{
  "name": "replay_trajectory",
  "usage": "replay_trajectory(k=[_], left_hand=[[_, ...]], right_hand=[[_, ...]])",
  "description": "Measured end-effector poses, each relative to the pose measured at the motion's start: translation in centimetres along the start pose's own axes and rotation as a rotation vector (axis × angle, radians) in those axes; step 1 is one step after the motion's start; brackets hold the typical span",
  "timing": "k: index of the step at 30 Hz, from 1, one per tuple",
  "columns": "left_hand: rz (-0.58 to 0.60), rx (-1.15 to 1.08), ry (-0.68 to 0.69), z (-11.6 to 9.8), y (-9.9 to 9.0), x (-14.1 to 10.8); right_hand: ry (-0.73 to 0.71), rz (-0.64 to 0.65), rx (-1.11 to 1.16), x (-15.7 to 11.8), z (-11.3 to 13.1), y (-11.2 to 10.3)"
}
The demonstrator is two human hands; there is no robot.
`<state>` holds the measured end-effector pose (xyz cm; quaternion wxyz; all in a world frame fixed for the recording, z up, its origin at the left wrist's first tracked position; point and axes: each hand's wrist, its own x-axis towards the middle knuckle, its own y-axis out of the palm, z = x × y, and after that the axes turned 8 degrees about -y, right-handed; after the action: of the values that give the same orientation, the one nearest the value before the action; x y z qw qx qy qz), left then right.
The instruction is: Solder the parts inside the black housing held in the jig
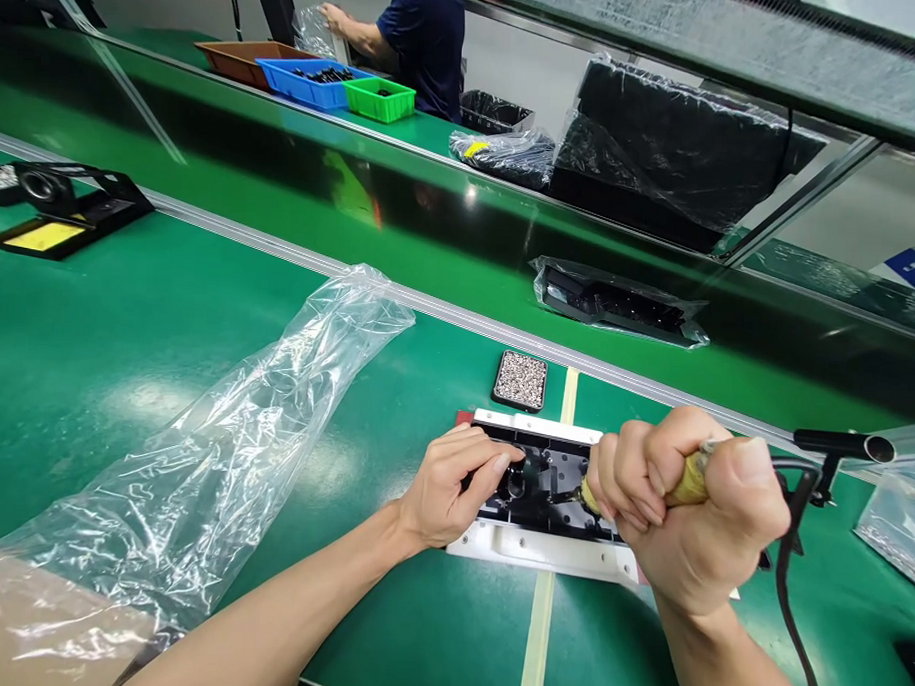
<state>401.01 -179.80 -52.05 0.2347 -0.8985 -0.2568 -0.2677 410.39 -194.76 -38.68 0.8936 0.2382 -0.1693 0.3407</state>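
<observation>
On the green table (204, 304), my left hand (453, 483) pinches a black part (514, 482) in the white-framed assembly (540, 546); my right hand (692, 511) clenches a yellow-handled tool (689, 481).

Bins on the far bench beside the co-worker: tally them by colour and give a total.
Brown bin: 1
Blue bin: 1
Green bin: 1
Black bin: 1
Total: 4
</observation>
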Motion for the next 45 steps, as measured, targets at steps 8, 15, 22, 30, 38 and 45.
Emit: replay_trajectory(k=[8, 15, 22, 30, 38, 45], left_hand=[[-0.008, -0.008, 0.002, -0.02, 0.04, 0.0], [0.001, -0.011, 0.001, 0.0, 0.0, 0.02], [0.002, -0.028, -0.001, -0.04, 0.0, 0.05], [-0.006, -0.032, 0.003, 0.08, 0.11, 0.06], [-0.003, -0.014, 0.008, 0.21, 0.04, -0.01], [0.01, 0.01, 0.002, 0.32, -0.09, 0.25]], right_hand=[[0.021, -0.021, -0.006, -0.14, -0.2, 0.26], [0.034, -0.015, -0.018, 0.05, -0.01, 0.17], [0.033, -0.005, -0.008, 0.13, -0.14, 0.05], [0.032, -0.035, -0.034, 0.15, -0.18, 0.11], [0.026, -0.032, -0.025, 0.1, -0.39, 0.09], [0.001, -0.017, 0.015, 0.25, -0.72, 0.03]])
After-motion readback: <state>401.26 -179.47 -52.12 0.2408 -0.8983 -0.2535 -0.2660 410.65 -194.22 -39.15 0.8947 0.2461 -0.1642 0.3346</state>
